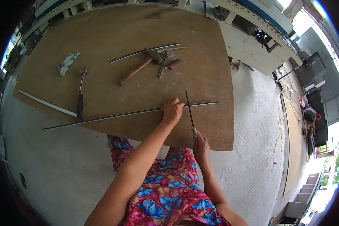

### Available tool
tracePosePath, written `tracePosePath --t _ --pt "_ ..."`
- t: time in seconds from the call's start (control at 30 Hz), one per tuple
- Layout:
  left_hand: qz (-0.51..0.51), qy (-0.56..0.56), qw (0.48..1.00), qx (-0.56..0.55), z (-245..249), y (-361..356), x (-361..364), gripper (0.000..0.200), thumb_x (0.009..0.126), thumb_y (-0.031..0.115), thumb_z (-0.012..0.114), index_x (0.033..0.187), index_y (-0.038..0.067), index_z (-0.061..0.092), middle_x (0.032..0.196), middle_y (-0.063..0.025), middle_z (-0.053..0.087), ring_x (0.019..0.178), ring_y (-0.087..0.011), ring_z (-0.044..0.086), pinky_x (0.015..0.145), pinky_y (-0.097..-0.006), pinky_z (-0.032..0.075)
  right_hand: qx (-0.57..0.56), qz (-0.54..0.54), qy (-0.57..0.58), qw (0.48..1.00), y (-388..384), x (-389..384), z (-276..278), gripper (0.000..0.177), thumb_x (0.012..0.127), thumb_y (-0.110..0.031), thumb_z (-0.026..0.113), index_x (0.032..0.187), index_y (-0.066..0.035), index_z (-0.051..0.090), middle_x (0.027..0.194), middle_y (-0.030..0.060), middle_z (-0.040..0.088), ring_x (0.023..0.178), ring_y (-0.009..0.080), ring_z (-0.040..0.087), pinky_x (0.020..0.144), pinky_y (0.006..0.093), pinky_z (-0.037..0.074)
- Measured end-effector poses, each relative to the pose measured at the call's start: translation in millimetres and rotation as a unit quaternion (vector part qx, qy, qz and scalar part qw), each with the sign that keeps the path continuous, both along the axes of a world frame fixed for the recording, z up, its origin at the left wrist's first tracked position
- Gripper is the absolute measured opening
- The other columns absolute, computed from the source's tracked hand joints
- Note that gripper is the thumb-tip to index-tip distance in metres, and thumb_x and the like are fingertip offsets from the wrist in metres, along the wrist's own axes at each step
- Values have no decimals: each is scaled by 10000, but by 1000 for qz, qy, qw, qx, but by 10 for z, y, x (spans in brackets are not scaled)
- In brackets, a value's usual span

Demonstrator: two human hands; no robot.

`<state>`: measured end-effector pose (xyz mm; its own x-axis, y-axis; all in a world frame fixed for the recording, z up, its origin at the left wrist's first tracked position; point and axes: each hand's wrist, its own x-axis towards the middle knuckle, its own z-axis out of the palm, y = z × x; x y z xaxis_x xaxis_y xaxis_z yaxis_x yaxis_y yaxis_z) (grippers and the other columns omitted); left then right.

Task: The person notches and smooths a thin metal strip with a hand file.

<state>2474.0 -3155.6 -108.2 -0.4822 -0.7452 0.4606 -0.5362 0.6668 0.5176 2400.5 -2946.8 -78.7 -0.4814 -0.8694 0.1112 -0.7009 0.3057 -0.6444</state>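
Note:
A long thin metal rod (113,115) lies across the near part of a brown wooden board (113,30). My left hand (172,111) presses down on the rod near its right end. In my right hand (200,146), at the board's near edge, is the handle of a slim file (190,112). The file's blade lies across the rod just right of my left hand.
Farther back on the board lie a wooden-handled hammer (139,68), a black-handled hammer (80,98), curved metal strips (143,52), a small brown piece (176,64), a crumpled rag (67,63) and a pale strip (47,103). A white machine frame (248,41) stands behind. Another person (310,116) is at far right.

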Motion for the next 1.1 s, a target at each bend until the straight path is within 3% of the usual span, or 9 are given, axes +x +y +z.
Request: tracePosePath --t 0.13,0.23,0.43,0.57,0.63,0.73,0.93,1.1 --pt "-3 -7 1000 -6 21 -5 1 54 759 171 723 799 134 718 836 -41 580 880 -260 566 796 -414 441 -31 -10 -21 999 -708 -98 96 404 900 -59 511 1302 -94 532 935 284 592 855 447 586 746 485 476" --pt "-4 -19 1000 -5 31 7 20 69 761 163 732 821 133 717 843 -39 577 878 -261 568 778 -412 453 -32 -20 -18 999 -715 -98 72 388 894 -50 523 1280 -80 546 946 285 598 855 450 579 766 479 475" --pt "-3 -19 1000 -10 29 0 18 82 760 162 740 829 128 713 843 -40 576 877 -259 569 764 -408 462 -59 7 -3 998 190 128 76 418 895 -53 526 1312 -84 528 921 264 592 820 433 588 743 475 477" --pt "-6 10 1000 -12 18 -5 11 86 760 162 741 838 131 719 843 -38 576 877 -256 570 770 -404 460 60 -45 -77 994 575 262 149 503 866 8 511 1355 -108 489 901 255 578 825 427 568 739 467 484" --pt "-2 -3 1000 -10 19 -8 11 85 760 165 740 839 140 723 846 -37 576 886 -252 566 799 -396 454 85 -56 -80 992 530 221 175 502 864 15 509 1351 -108 494 908 263 580 827 426 569 746 469 483" --pt "-1 -27 1000 -13 40 -1 3 94 767 161 735 856 130 729 845 -37 580 883 -257 571 787 -403 454 -40 9 -17 999 189 92 149 481 884 -13 496 1351 -125 497 923 277 581 800 439 578 740 480 483" --pt "1 -11 1000 -4 35 -28 -7 107 770 158 731 872 125 729 837 -38 583 875 -260 576 781 -413 452 -47 -21 -26 998 -703 -140 48 436 857 -26 524 1291 -60 542 954 281 604 873 453 579 778 483 475" --pt "-2 -19 1000 -4 9 -29 13 114 770 157 730 877 117 727 847 -37 584 876 -260 575 789 -410 450 -29 -17 -22 999 -373 -20 48 465 877 -18 513 1337 -93 505 944 276 588 871 452 591 759 481 483"
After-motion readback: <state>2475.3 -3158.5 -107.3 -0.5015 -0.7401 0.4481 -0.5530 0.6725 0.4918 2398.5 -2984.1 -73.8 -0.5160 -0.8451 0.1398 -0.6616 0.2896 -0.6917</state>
